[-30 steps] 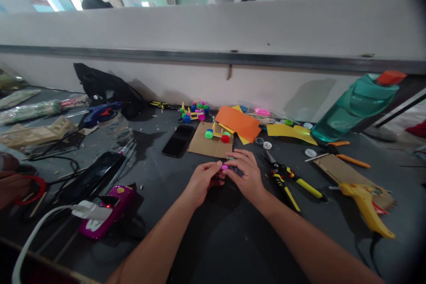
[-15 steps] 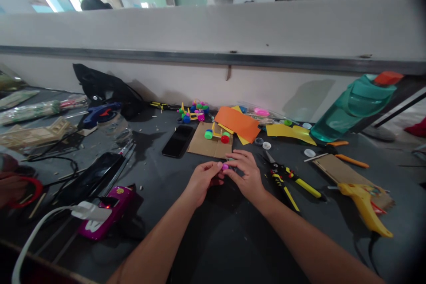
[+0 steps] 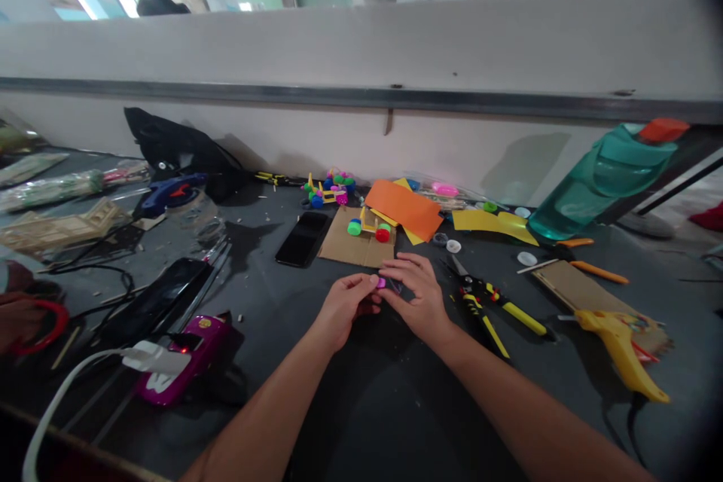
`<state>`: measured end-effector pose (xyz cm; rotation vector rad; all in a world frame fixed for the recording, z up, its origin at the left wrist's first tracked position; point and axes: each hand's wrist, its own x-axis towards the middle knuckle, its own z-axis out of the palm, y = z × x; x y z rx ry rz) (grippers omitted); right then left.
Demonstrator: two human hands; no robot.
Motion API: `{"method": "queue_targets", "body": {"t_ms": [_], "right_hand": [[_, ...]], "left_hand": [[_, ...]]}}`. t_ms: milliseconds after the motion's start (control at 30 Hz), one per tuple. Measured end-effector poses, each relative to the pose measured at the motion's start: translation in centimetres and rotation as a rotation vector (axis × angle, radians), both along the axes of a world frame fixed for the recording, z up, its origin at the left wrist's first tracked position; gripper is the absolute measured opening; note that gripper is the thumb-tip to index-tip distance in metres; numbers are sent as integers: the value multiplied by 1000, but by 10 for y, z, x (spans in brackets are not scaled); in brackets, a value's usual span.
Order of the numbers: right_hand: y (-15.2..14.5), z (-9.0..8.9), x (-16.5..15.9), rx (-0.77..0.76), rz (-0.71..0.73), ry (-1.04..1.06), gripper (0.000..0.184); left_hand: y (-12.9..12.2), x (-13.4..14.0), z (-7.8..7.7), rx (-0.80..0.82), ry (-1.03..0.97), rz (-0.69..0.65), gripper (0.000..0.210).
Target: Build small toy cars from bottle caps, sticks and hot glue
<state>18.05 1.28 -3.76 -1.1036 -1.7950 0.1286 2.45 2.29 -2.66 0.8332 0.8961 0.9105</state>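
Between my two hands is a small pink-purple piece (image 3: 381, 283), too small to make out its kind. My left hand (image 3: 346, 310) pinches it between thumb and finger. From the other side, the thumb and fingertips of my right hand (image 3: 416, 297) close on it too, and a faint thin strand shows beside them. Just beyond my fingers lies a cardboard square (image 3: 344, 248), bearing a small yellow frame (image 3: 369, 224) with green and red bottle-cap-like wheels. Right of my right hand are pliers (image 3: 511, 309) with yellow-and-black handles.
A black phone (image 3: 303, 239) lies left of the cardboard. Orange paper (image 3: 404, 207) and a second colourful model (image 3: 327, 190) lie behind. To the right are a yellow glue gun (image 3: 624, 350) and a teal bottle (image 3: 604, 181). At far left, another person's hand (image 3: 16, 320) holds red-handled scissors (image 3: 50, 327).
My hands stay in nearly the same place, with my right fingers shifted slightly on the pink piece. The piece looks turned a little. The other person's hand has moved slightly left.
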Motion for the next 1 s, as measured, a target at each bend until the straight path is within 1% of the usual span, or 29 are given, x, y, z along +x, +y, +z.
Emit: {"method": "queue_targets", "body": {"t_ms": [67,100,200,267,433,567,733,867,1000], "right_hand": [[0,0,1,8,-16,10,24],[-1,0,1,17,-25,12,23],[-1,0,2,41,-42,3,10],[-1,0,2,42,-43,3,7],[-2,2,0,0,-27,21,16],[-3,3,0,-12,-10,28,11],[-3,2,0,-58,10,70,12],[-2,1,-1,-75,-8,126,7],[-2,1,-1,-63,-20,132,8]], "left_hand": [[0,0,1,-8,1,12,26],[0,0,1,-10,1,15,26],[1,0,0,-13,0,15,27],[1,-1,0,-20,-6,13,27],[1,-1,-1,-13,-14,4,27],[1,0,0,-24,-22,4,27],[1,-1,1,-16,-12,0,26],[1,-1,0,-3,-17,-26,25],[1,-1,1,-28,-9,-18,29]]}}
